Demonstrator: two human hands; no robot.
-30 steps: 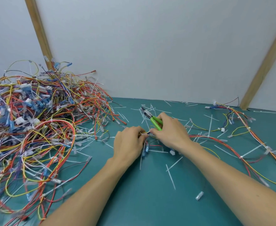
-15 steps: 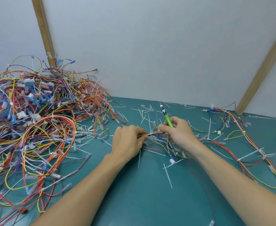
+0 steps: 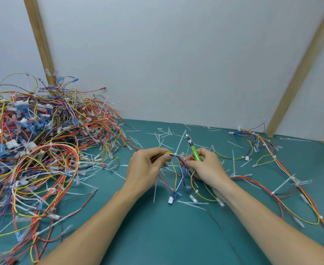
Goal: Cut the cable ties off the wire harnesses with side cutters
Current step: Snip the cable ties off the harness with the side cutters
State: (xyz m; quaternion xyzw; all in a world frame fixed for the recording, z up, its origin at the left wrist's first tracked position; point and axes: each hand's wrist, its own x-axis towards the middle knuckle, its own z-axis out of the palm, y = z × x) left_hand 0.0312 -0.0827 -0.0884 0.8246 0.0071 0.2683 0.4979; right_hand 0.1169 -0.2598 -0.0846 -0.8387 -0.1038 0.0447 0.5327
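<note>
The harness [image 3: 178, 159] has been lifted off the mat, gripped by left hand [image 3: 147, 167] and right hand [image 3: 207, 167]; cutters [image 3: 192, 148] are parked behind right fingers, nose upward. A tie [image 3: 175, 155] between the fingertips is exposed for cutting.

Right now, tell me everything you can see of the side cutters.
The side cutters have bright green handles and a dark metal head ending in a pale pointed tip. They stand nearly upright, tip aimed up and slightly left, above the table. The right hand grips the handles, hiding their lower ends. The jaws look closed on nothing, just above the wire bundle held between both hands.
</note>
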